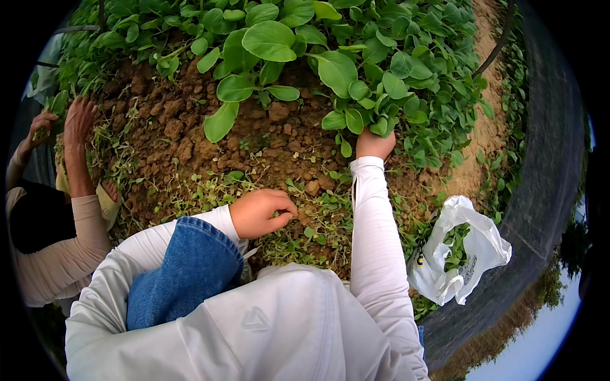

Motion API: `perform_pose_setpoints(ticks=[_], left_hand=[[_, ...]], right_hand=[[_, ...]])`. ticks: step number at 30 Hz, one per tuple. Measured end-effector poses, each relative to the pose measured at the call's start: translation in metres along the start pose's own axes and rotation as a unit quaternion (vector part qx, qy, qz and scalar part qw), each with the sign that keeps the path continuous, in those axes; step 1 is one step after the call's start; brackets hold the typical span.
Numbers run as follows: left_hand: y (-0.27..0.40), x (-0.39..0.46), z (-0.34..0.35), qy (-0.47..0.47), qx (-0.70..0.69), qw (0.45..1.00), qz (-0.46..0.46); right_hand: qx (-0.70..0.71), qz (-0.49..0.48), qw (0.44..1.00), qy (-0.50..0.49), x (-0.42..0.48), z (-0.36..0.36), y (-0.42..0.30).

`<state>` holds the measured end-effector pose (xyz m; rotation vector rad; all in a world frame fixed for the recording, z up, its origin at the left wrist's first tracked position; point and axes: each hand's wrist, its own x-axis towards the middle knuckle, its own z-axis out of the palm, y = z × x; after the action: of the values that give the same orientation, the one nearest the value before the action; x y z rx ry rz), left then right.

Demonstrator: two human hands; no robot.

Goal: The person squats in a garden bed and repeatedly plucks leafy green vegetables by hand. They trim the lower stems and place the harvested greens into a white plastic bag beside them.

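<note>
Low over the soil, my left hand [262, 213] has its fingers loosely curled, with nothing seen in it. My right hand [375, 144] reaches to the base of a clump of leafy green seedlings [367, 102]; leaves hide its fingers, so its grip does not show. Ahead of me, larger broad-leaved seedlings [269, 42] stand in crumbly brown soil [176, 138]. Small uprooted or wilted plants [310, 238] are strewn on the ground near my left hand. To my right, a white plastic bag [431, 276] stands with its mouth open and green leaves [456, 245] inside.
At the far left another person's hands [78, 119] are among the plants, with a sandaled foot [110, 193] below. Dark netting [538, 190] runs along the right side beyond a strip of bare soil [486, 119]. A thin dark hoop [498, 47] arches at the upper right.
</note>
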<state>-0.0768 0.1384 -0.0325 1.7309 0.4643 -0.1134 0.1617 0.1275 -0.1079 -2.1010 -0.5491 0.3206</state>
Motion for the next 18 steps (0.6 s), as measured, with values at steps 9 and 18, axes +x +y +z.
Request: perform_pose_setpoints(ticks=[9,18], left_hand=[[0.004,0.002,-0.005,0.025,-0.009,1.000,0.007],[0.004,0.005,-0.013,0.040,-0.004,0.999,-0.012]], right_hand=[[0.040,0.004,0.996,0.081,-0.022,0.000,0.015],[0.179,0.133,0.959,0.177,-0.032,-0.020,0.018]])
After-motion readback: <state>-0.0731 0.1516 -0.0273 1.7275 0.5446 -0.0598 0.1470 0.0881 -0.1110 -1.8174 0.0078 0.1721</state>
